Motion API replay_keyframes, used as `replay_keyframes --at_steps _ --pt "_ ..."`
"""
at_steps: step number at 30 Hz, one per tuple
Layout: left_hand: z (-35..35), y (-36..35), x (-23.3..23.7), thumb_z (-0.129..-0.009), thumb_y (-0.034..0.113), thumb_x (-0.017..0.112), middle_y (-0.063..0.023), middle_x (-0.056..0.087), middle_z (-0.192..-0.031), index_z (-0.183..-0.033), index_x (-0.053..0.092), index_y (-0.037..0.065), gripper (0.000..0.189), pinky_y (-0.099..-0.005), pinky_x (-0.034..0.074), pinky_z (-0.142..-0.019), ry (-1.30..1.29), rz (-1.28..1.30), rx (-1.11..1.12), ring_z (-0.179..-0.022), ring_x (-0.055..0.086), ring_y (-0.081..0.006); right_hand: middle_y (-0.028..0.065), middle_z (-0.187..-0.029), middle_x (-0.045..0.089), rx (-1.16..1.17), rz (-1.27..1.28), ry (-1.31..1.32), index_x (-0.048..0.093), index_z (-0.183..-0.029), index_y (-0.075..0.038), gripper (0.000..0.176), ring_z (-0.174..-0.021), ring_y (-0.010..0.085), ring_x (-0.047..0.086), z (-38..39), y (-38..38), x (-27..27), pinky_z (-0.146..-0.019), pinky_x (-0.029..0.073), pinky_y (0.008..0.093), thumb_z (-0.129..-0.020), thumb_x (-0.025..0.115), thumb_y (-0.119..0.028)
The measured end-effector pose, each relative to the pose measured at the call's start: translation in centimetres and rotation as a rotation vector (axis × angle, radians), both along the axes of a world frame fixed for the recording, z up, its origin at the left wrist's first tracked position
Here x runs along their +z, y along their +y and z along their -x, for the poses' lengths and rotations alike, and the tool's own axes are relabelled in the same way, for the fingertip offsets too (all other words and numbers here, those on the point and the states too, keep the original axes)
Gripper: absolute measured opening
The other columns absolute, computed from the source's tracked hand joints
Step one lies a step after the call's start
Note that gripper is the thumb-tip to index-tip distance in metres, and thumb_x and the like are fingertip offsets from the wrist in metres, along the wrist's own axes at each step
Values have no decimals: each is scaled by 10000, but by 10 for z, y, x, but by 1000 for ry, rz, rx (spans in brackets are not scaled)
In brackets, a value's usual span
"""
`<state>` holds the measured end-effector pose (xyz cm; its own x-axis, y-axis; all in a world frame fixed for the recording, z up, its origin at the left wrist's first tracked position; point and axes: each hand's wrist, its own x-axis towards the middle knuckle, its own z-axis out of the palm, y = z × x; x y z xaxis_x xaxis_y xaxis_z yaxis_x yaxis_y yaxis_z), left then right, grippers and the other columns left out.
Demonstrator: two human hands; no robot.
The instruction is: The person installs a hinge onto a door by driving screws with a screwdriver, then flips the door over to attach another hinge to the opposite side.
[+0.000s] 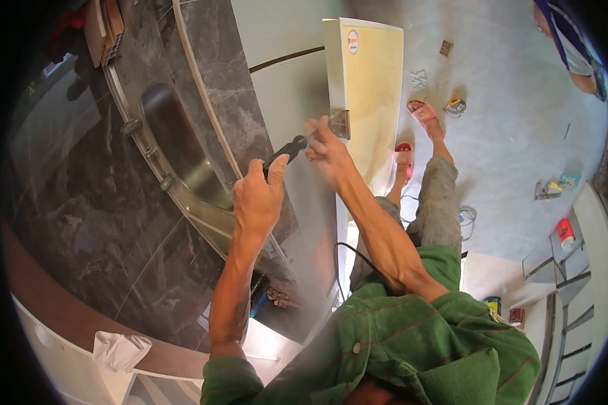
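Closest to us are the sleeves of a green checked shirt (412,337), with both bare forearms reaching away from it. We see the left hand (257,196) curled tight round the black plastic handle of a screwdriver (285,150), thumb on top. The handle slants up and to the right, and its thin metal shaft points at the right hand (327,152). That hand's fingers (323,128) are bunched together at the shaft's tip and press against a small shiny metal hinge (340,123). Whether they pinch the shaft, a screw or the hinge itself, we cannot tell.

The hinge sits on the left edge of a tall pale-yellow board panel (375,81) with a round sticker near its far end. To the left of the hands runs a dark grey marble counter (81,202) with a curved steel rim, and a crumpled white cloth (118,351) lies at its near edge.

Beyond the panel we see the person's feet in pink sandals (422,111) on a pale grey floor (513,135). A red-and-white can (565,233) stands well off to the right. Farthest away, at the upper right, another person (571,44) is partly in view.
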<state>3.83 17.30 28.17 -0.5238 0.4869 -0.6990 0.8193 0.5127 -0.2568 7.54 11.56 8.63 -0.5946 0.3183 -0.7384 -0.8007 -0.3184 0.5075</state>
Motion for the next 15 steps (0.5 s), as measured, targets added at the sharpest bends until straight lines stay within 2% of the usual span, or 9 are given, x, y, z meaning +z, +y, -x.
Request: replay_keyframes --at_steps 1,3,5,8,11,14,15 --pt "-8 12 2 -864 118 699 -208 597 -1074 -1165 565 -19 356 -392 520 -774 45 94 39 -973 619 -343 8 -991 636 -45 -58 21 549 -930 -87 311 -453 31 357 0 -2 -7 -468 278 196 -863 728 -333" --pt "-7 6 3 -885 138 678 -205 596 -1091 -1166 569 -19 339 -390 521 -780 -46 -65 -135 -988 615 -335 6 -990 633 -134 -159 66 546 -944 -82 345 -457 32 353 1 -13 -19 -475 282 198 -851 736 -354" --pt "12 -22 -7 -932 198 633 -201 614 -1047 -1137 581 -22 305 -388 520 -757 -324 -607 -566 -957 624 -322 1 -1002 629 -88 -96 29 551 -991 -75 352 -462 29 353 8 -11 -22 -475 280 199 -868 715 -361" --pt "30 -32 -14 -949 202 607 -198 604 -1098 -1169 566 -19 315 -387 514 -783 -348 -563 -592 -971 618 -325 -5 -1013 626 -11 1 16 560 -1007 -76 310 -468 26 358 15 -9 -18 -473 277 201 -895 688 -335" --pt "29 -28 -15 -916 126 635 -198 560 -1204 -1216 555 9 332 -379 519 -806 -262 -486 -291 -1016 606 -335 -4 -985 633 -54 6 43 560 -956 -92 251 -469 25 366 12 -7 -15 -468 274 203 -894 697 -292" --pt "19 -17 -9 -912 109 633 -202 558 -1209 -1227 554 26 335 -381 518 -816 -98 -256 -68 -1023 602 -347 3 -936 644 -74 -61 50 552 -890 -111 256 -464 25 369 2 0 -4 -463 274 202 -865 734 -289" --pt "17 -19 -9 -922 119 623 -203 572 -1174 -1216 558 27 315 -382 517 -804 -151 -363 -237 -1004 608 -345 5 -918 647 -67 -85 42 548 -869 -117 268 -463 25 370 -3 0 -2 -463 275 202 -853 748 -294"
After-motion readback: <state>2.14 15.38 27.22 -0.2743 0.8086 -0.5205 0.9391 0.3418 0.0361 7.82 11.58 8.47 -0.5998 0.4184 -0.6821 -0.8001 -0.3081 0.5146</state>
